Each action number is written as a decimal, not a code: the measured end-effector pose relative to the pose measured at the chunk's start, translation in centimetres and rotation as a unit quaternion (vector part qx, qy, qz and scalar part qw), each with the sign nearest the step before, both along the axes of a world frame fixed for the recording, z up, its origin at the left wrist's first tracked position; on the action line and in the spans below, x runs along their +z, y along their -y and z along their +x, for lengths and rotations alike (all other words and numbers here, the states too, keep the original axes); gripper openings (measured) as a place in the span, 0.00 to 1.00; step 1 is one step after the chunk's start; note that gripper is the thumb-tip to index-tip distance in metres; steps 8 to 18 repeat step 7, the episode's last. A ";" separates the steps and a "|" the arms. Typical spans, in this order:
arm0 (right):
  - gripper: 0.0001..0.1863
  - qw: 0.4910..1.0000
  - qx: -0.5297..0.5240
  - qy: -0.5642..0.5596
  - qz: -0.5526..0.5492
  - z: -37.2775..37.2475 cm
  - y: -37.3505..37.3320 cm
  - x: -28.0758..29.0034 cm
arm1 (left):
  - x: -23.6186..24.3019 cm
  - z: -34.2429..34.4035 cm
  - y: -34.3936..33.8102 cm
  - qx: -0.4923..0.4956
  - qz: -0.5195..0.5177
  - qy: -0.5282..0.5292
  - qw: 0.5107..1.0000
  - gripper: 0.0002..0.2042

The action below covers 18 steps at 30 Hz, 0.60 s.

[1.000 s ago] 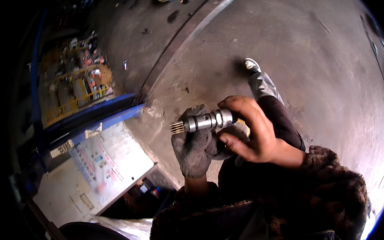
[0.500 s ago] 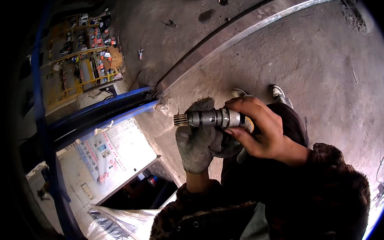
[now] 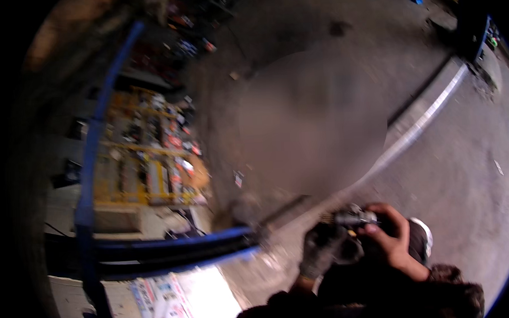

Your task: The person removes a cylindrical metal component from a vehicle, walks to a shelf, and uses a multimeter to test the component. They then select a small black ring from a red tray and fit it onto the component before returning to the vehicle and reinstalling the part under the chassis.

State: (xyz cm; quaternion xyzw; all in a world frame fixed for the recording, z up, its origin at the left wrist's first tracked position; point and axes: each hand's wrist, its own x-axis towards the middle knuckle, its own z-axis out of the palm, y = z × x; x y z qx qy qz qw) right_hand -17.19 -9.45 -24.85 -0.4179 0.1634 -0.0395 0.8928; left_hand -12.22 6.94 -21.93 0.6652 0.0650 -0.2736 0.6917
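Low in the head view, I hold a short cylindrical metal shaft (image 3: 353, 218) with splines at its left end. It lies roughly level, though motion blur softens its detail. Wrapped round it from below and the left is my left hand (image 3: 321, 248), in a grey work glove. Bare fingers of my right hand (image 3: 393, 235) grip the shaft's right end, thumb in front. Both hands are closed on the same part, close to my body. The undersides of the fingers are hidden.
At left, a yellow rack (image 3: 134, 144) holds many small parts and boxes. A blue steel post (image 3: 92, 160) and a blue-edged beam (image 3: 173, 248) stand near a white surface with a poster (image 3: 161, 302). A metal strip (image 3: 417, 118) crosses the concrete floor. A round blurred patch covers the middle.
The view has swung up and to the left, so my hands and the shaft now appear lower and farther right. Both hands still hold the shaft.
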 end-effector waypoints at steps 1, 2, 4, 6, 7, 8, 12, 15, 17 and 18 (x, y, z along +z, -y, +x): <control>0.15 0.998 -0.007 0.011 0.058 1.1 -0.5 0.0 | -0.9 1.0 -1.4 0.005 -0.094 -0.101 0.990 0.14; 0.15 0.997 -0.014 0.015 0.068 2.1 -1.0 0.7 | -0.9 1.9 -2.9 0.014 -0.024 0.005 1.000 0.15; 0.16 0.996 -0.088 0.016 0.028 3.9 -1.1 -0.2 | -0.6 5.8 -2.6 -0.004 -0.024 0.091 0.996 0.16; 0.19 0.989 -0.125 0.073 0.033 6.3 -0.7 2.0 | 0.3 8.7 -3.8 -0.019 -0.011 0.102 0.995 0.18; 0.21 0.984 -0.146 0.104 0.011 7.5 -0.1 3.0 | 0.8 10.2 -4.1 -0.014 -0.005 0.107 0.994 0.18; 0.21 0.984 -0.146 0.104 0.011 7.5 -0.1 3.0 | 0.8 10.2 -4.1 -0.014 -0.005 0.107 0.994 0.18; 0.21 0.984 -0.146 0.104 0.011 7.5 -0.1 3.0 | 0.8 10.2 -4.1 -0.014 -0.005 0.107 0.994 0.18; 0.21 0.984 -0.146 0.104 0.011 7.5 -0.1 3.0 | 0.8 10.2 -4.1 -0.014 -0.005 0.107 0.994 0.18; 0.21 0.984 -0.146 0.104 0.011 7.5 -0.1 3.0 | 0.8 10.2 -4.1 -0.014 -0.005 0.107 0.994 0.18; 0.21 0.984 -0.146 0.104 0.011 7.5 -0.1 3.0 | 0.8 10.2 -4.1 -0.014 -0.005 0.107 0.994 0.18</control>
